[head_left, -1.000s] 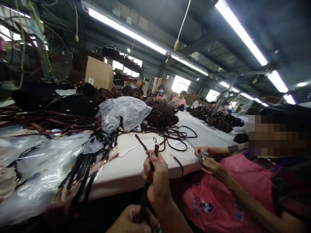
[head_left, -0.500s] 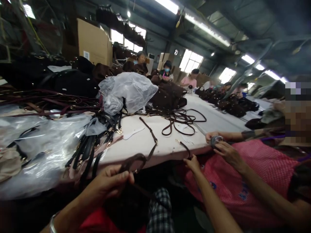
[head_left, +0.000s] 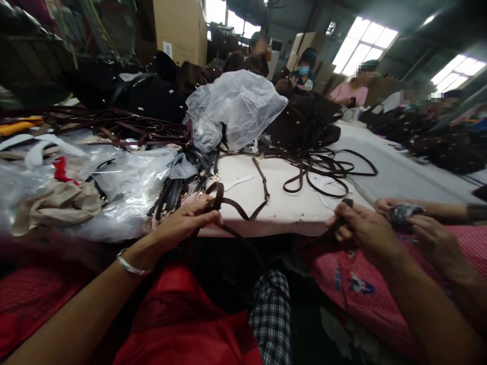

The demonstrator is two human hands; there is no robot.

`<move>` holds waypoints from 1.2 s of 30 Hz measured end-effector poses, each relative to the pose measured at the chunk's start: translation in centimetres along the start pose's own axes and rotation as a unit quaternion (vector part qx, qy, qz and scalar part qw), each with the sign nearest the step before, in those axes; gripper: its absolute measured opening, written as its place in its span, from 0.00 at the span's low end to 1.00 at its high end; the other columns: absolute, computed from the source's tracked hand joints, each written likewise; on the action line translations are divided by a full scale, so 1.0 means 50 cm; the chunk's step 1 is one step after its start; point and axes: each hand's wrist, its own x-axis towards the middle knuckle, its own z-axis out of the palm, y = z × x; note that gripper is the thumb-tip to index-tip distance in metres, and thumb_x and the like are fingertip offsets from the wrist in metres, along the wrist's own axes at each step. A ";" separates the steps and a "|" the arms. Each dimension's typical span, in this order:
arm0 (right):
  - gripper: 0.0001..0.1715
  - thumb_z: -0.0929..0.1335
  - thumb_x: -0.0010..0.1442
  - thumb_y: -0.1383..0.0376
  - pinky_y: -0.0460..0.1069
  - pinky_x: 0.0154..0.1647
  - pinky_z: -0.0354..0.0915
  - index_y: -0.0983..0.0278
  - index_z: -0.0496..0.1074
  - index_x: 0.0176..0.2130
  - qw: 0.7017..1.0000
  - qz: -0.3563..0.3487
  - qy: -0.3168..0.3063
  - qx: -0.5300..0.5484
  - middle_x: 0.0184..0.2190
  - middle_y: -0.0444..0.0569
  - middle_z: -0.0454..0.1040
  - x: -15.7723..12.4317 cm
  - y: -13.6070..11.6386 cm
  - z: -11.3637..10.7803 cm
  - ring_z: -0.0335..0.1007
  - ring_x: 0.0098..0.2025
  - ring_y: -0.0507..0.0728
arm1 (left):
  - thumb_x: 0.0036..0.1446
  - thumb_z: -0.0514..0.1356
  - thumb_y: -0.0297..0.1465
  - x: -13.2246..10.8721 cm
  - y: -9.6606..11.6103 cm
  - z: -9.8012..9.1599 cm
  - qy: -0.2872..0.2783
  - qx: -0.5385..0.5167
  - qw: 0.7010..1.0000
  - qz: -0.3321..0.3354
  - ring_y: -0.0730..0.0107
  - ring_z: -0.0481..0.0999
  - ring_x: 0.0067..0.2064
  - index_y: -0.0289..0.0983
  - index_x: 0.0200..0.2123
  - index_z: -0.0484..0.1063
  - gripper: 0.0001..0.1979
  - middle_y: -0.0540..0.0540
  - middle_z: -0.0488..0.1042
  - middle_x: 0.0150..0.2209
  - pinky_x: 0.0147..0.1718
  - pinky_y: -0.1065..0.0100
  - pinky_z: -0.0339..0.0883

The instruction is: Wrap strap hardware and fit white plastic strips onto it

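A long dark brown strap (head_left: pixel 236 205) is looped in my left hand (head_left: pixel 190 215), pinched between thumb and fingers just over the table's front edge. From there one length runs onto the tabletop to a metal buckle (head_left: pixel 267 196), and another hangs down past my knee. My right hand (head_left: pixel 359 223), at the right front edge, is closed on a dark brown strap end (head_left: pixel 347 203); part of this strap trails down to the left. Whether both hands hold the same strap, I cannot tell. More brown straps (head_left: pixel 331 170) lie coiled farther back.
A clear plastic bag (head_left: pixel 243 104) sits before dark brown bags (head_left: pixel 304 119). Black straps (head_left: pixel 171 197) and plastic sheeting (head_left: pixel 125 187) cover the left. Close on the right, a co-worker's hands (head_left: pixel 429 233) hold a dark wrapped bundle (head_left: pixel 405 217). Other people work behind.
The view has shifted, so the table things sit farther left-to-right and higher. My left hand has risen with the looped strap; my right hand has lifted a strap end off the table edge.
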 end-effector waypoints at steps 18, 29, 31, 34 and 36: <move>0.29 0.58 0.63 0.80 0.35 0.24 0.55 0.69 0.65 0.14 0.968 -0.099 0.068 0.219 0.40 0.45 0.83 0.113 -0.393 0.129 0.76 0.37 0.38 | 0.61 0.62 0.46 0.018 -0.084 0.143 -0.365 -0.152 0.919 -0.009 0.52 0.69 0.57 0.35 0.35 0.79 0.19 0.43 0.76 0.43 0.56 0.61 0.58; 0.23 0.60 0.70 0.75 0.32 0.20 0.56 0.66 0.72 0.26 0.970 -0.130 0.045 0.198 0.27 0.44 0.77 0.024 -0.472 0.173 0.64 0.20 0.36 | 0.62 0.60 0.45 0.054 -0.152 0.177 -0.225 -0.278 0.933 -0.029 0.64 0.75 0.37 0.32 0.35 0.77 0.20 0.40 0.76 0.37 0.41 0.66 0.65; 0.20 0.60 0.71 0.72 0.32 0.18 0.56 0.66 0.70 0.28 0.968 -0.149 0.022 0.200 0.25 0.44 0.75 -0.008 -0.474 0.202 0.59 0.17 0.37 | 0.62 0.60 0.44 0.056 -0.145 0.192 -0.219 -0.297 0.929 -0.032 0.67 0.74 0.33 0.32 0.37 0.76 0.18 0.42 0.76 0.32 0.38 0.67 0.65; 0.16 0.59 0.71 0.71 0.34 0.17 0.56 0.64 0.66 0.31 0.955 -0.160 -0.037 0.245 0.25 0.45 0.76 -0.026 -0.473 0.228 0.53 0.15 0.39 | 0.63 0.60 0.43 0.050 -0.135 0.224 -0.244 -0.316 0.916 -0.039 0.72 0.70 0.26 0.33 0.32 0.73 0.18 0.41 0.77 0.30 0.34 0.67 0.67; 0.15 0.59 0.72 0.69 0.36 0.17 0.58 0.64 0.65 0.33 0.950 -0.187 -0.043 0.247 0.26 0.45 0.77 -0.010 -0.475 0.221 0.56 0.16 0.41 | 0.61 0.60 0.46 0.044 -0.139 0.242 -0.282 -0.319 0.902 -0.065 0.79 0.64 0.19 0.33 0.31 0.72 0.20 0.39 0.79 0.38 0.28 0.67 0.67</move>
